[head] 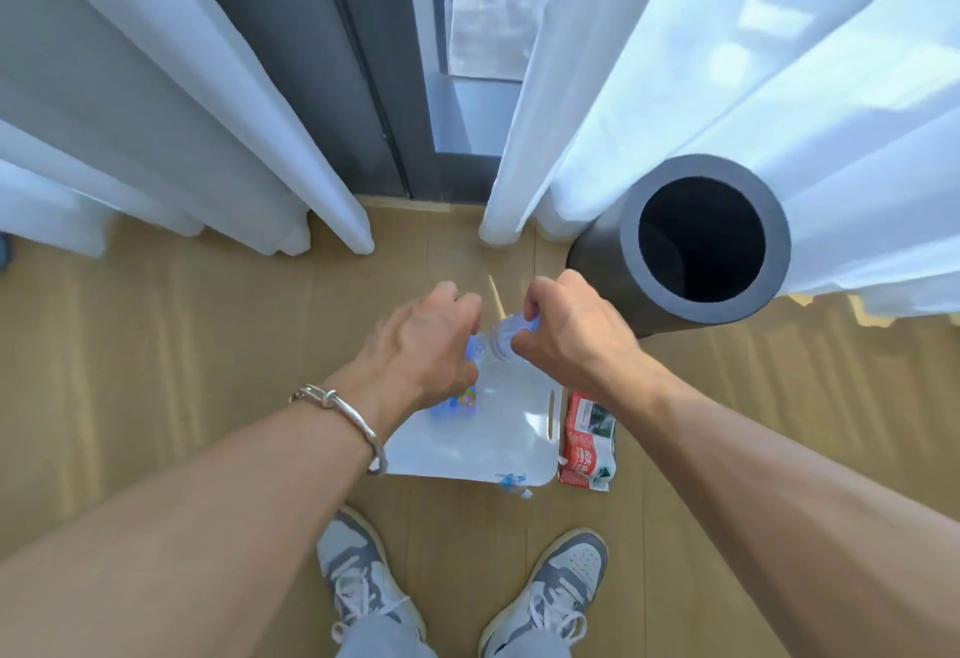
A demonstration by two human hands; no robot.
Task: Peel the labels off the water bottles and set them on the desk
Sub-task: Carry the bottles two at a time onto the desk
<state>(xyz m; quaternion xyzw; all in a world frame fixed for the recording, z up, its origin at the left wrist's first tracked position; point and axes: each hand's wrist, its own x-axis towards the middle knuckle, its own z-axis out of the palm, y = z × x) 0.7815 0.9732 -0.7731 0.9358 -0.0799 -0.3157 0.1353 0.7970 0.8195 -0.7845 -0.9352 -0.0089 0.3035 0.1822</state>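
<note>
I hold a clear plastic water bottle [500,340] between both hands, above the floor. My left hand [426,345] grips its body, where a bit of blue label shows under the fingers. My right hand [566,330] pinches the bottle's upper end with curled fingers. A red and white peeled label [587,444] lies on the wooden floor, right of a white board [488,439]. A small colourful label piece [462,400] lies on the board's left part, half hidden by my left wrist. Small blue scraps [511,481] sit at the board's near edge.
A tall dark grey cylindrical bin [701,246] with an open top stands at the right by the white curtains [727,85]. More curtains hang at the left. My two grey and white sneakers [363,584] stand at the bottom. A thin stick [496,296] lies on the floor.
</note>
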